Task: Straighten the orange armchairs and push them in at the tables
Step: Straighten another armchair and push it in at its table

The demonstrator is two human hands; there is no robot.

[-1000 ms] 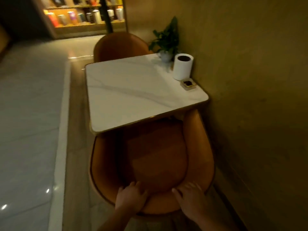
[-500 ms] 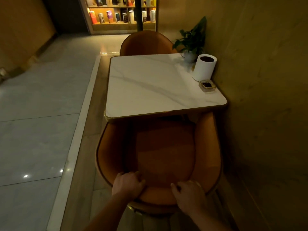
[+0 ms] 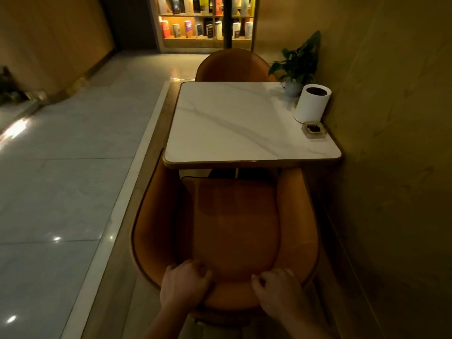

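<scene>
Orange armchair [image 3: 234, 228] at white marble table [image 3: 232, 123] — beside the wall [image 3: 391, 143].

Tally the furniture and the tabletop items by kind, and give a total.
Orange armchairs: 2, the near armchair and the far armchair
Table: 1
Potted plant: 1
White cylinder: 1
Small dish: 1
Total: 6
</scene>
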